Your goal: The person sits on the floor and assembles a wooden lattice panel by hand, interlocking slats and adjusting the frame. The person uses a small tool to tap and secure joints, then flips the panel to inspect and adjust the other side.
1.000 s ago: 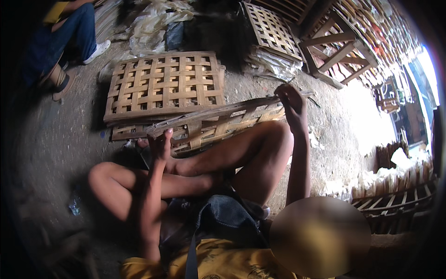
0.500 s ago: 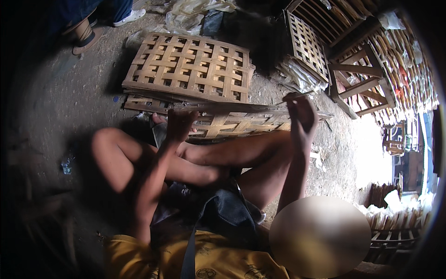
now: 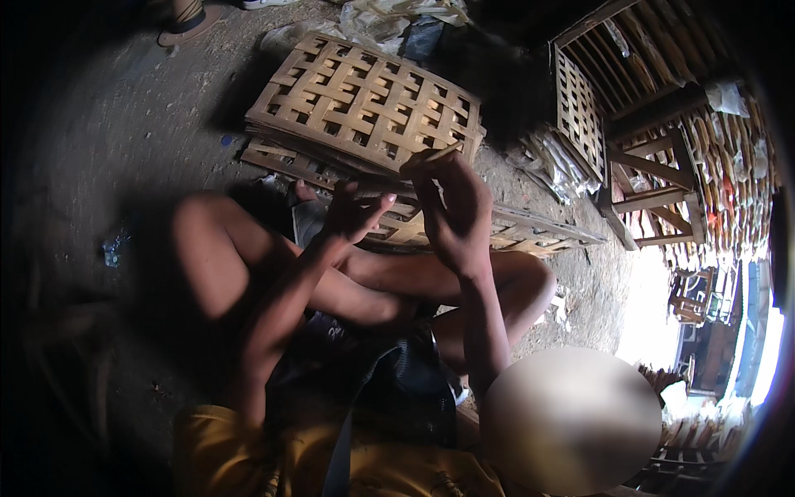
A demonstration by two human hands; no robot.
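Note:
My right hand [image 3: 458, 215] is raised in front of the woven panels, closed on a thin light-brown stick [image 3: 445, 151] that juts out past its fingers. Just left of it is my left hand [image 3: 346, 217], its thumb stretched out apart from the partly shaded fingers, with nothing visible in it. Behind both hands, a woven bamboo panel [image 3: 542, 229] in a thin frame stands on edge across my shins; my hands hide part of its upper rim. Beyond it lies a stack of similar lattice panels [image 3: 364, 101].
Clear plastic sheets [image 3: 364, 21] lie past the stack. At the right are another lattice panel [image 3: 580, 112], a wooden stand [image 3: 654, 186] and racks of thin pieces [image 3: 733, 182]. A person's sandalled foot [image 3: 186, 25] is at the far left. My bent legs [image 3: 397, 277] lie beneath my hands.
My right hand has moved left with the stick, from the panel's right end to near its middle. My left hand has shifted slightly right, its thumb now stretched out. The view has turned somewhat.

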